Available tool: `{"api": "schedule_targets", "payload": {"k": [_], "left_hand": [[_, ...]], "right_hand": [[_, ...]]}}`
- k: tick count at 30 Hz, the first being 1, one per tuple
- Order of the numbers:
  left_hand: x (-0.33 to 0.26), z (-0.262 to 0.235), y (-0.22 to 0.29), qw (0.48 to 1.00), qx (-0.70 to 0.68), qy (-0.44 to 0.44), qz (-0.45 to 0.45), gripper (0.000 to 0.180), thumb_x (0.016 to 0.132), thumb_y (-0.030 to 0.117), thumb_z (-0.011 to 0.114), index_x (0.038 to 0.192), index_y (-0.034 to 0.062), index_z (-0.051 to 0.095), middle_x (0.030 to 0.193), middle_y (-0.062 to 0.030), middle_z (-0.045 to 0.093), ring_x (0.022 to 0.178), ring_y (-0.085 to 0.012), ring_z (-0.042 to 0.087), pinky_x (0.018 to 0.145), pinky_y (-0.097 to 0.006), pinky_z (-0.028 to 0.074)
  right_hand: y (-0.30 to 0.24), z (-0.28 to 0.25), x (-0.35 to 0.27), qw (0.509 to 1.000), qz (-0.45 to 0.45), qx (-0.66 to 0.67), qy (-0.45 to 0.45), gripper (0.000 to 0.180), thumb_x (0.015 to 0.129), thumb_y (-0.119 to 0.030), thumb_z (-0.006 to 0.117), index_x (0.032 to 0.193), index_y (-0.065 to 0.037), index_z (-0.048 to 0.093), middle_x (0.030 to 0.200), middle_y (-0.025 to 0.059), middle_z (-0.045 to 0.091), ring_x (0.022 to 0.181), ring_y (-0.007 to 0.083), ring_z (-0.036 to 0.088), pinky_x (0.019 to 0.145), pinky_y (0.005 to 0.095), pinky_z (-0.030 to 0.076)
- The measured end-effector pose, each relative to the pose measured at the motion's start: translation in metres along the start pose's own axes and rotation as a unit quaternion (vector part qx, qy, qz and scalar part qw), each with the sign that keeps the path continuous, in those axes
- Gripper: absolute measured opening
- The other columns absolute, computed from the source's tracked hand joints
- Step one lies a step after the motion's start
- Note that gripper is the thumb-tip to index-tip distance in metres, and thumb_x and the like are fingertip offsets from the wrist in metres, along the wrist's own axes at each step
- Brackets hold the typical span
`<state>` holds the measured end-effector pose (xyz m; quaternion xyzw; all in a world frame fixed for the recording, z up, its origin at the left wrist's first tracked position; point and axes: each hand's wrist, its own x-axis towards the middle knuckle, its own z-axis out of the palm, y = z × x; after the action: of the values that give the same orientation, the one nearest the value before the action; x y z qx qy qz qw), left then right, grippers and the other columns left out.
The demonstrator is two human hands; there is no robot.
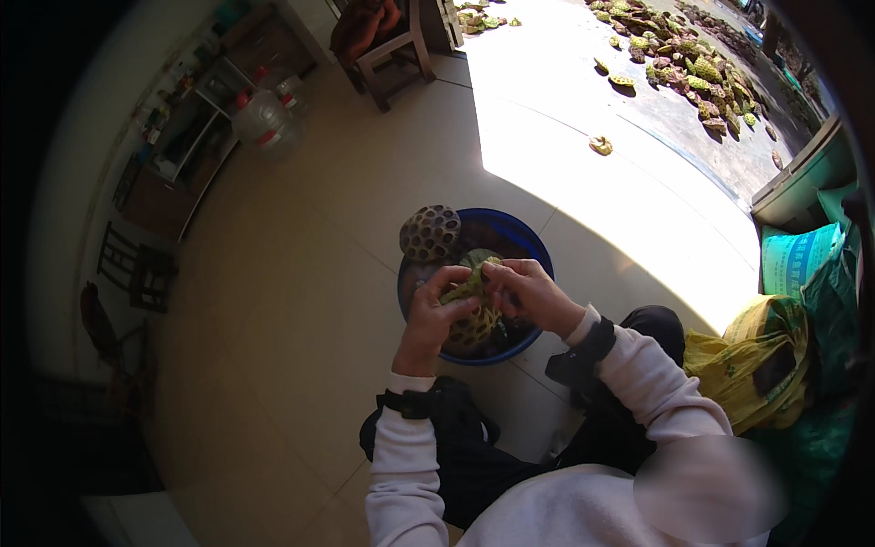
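My left hand (432,314) is closed around a torn, yellow-green lotus seed pod (465,289). My right hand (536,294) pinches the right side of that same pod with thumb and fingers. Both hands are over a round blue basin (518,355) on the floor. A large brown dried lotus pod (430,232) full of round holes rests at the basin's far left rim. Below my hands, another yellowish pod (470,334) shows in the basin, partly covered by my fingers. Dark contents lie around it, too dim to make out.
Many lotus pods (706,68) lie spread on the sunlit ground outside. One loose pod (600,145) sits near the doorway. Yellow bags (761,360) and a turquoise sack (802,258) stand at my right. A wooden chair (392,56) and clear plastic jugs (262,118) are farther off.
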<state>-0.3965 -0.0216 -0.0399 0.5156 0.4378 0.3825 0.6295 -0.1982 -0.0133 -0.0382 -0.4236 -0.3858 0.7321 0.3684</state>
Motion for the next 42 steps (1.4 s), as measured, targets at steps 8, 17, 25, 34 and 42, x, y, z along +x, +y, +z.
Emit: {"api": "schedule_targets", "payload": {"k": [8,17,25,34,42], "left_hand": [[-0.003,0.001,0.01,0.995,-0.078,0.058,-0.009,0.038,0.08,0.0,0.072,0.115,0.0054,0.061,0.105,-0.0052,0.064,0.096,-0.0149,0.062,0.085,-0.029,0.052],[-0.003,-0.003,0.01,0.981,-0.178,0.081,-0.021,0.047,0.081,0.011,0.078,0.121,0.001,0.056,0.108,-0.0094,0.064,0.099,-0.0174,0.063,0.09,-0.032,0.051],[-0.005,0.007,0.013,0.985,-0.112,0.116,0.051,0.056,0.074,0.002,0.08,0.122,0.001,0.053,0.109,-0.0084,0.065,0.1,-0.0191,0.063,0.09,-0.034,0.052],[-0.002,0.009,0.007,0.985,-0.131,0.111,0.013,0.055,0.072,-0.009,0.075,0.121,0.0016,0.053,0.108,-0.0088,0.065,0.098,-0.02,0.065,0.089,-0.035,0.055],[-0.004,0.013,0.003,0.965,-0.258,0.046,-0.026,0.052,0.075,-0.006,0.073,0.123,0.0028,0.054,0.111,-0.009,0.064,0.101,-0.0187,0.064,0.089,-0.033,0.054]], "right_hand": [[-0.006,-0.006,0.001,0.989,-0.042,0.132,-0.046,0.032,0.095,-0.035,0.06,0.082,-0.005,0.061,0.068,0.0024,0.061,0.051,0.0053,0.052,0.042,0.0172,0.034],[-0.008,-0.016,0.007,0.984,-0.104,-0.146,0.024,0.046,0.093,-0.042,0.063,0.106,0.001,0.069,0.086,0.0084,0.07,0.073,0.0113,0.066,0.069,0.0268,0.055],[-0.005,-0.006,0.009,0.881,-0.296,-0.266,0.256,0.033,0.099,-0.029,0.057,0.092,0.001,0.067,0.077,0.0057,0.068,0.068,0.0102,0.062,0.063,0.0278,0.052],[-0.01,0.011,-0.007,0.93,-0.223,-0.277,0.09,0.04,0.095,-0.036,0.06,0.085,0.002,0.066,0.063,0.0097,0.061,0.055,0.0146,0.057,0.053,0.03,0.047],[-0.012,0.005,-0.005,0.924,-0.235,-0.291,0.077,0.039,0.094,-0.035,0.061,0.082,0.003,0.066,0.058,0.0114,0.057,0.049,0.014,0.053,0.049,0.0313,0.044]]}}
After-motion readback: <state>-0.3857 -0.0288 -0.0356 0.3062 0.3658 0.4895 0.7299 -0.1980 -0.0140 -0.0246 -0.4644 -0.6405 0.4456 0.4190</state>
